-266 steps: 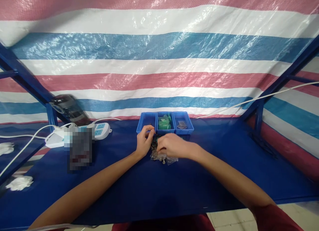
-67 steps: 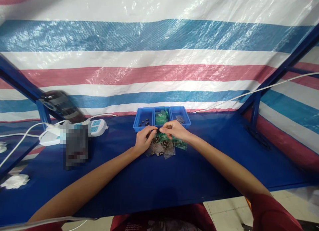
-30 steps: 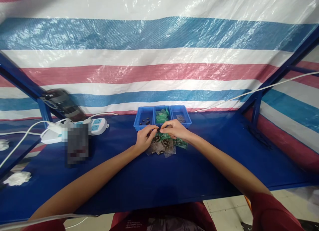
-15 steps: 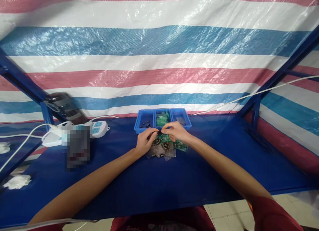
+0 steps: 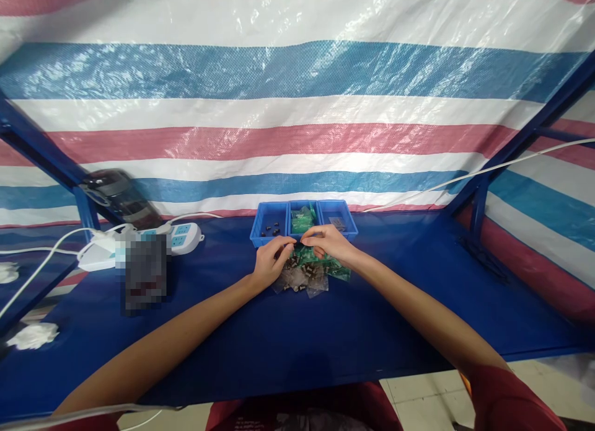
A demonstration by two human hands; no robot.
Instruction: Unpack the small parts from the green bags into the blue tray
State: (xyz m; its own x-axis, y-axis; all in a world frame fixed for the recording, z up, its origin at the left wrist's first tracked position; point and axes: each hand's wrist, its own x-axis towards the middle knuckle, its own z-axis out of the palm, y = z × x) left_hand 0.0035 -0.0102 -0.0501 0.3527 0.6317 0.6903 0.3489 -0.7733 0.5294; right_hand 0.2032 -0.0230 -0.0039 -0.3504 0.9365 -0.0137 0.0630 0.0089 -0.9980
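Note:
My left hand (image 5: 272, 260) and my right hand (image 5: 329, 242) meet fingertip to fingertip in front of three blue bins. Both are closed in a pinch; what they pinch is small, dark and mostly hidden. Under and in front of them lies a pile of clear bags (image 5: 318, 283) with small metal and dark fittings. Green packets (image 5: 338, 270) stick out at the pile's right. The left bin (image 5: 260, 231) holds several small dark pieces. Green packets (image 5: 303, 221) fill the middle bin. Thin small metal parts (image 5: 338, 224) lie in the right bin.
On the left are a white power strip (image 5: 186, 237) with cables, a dark bottle (image 5: 123, 198) and a blurred-out dark object (image 5: 146, 273). Crumpled white tissue (image 5: 33, 336) lies near the left edge. Blue frame posts (image 5: 478, 204) and a striped sheet (image 5: 297, 74) enclose the blue table (image 5: 297, 338).
The fingertips have shifted very slightly against each other, still pinched together at the same spot. The view has tilted a little; the bins and bags have not moved.

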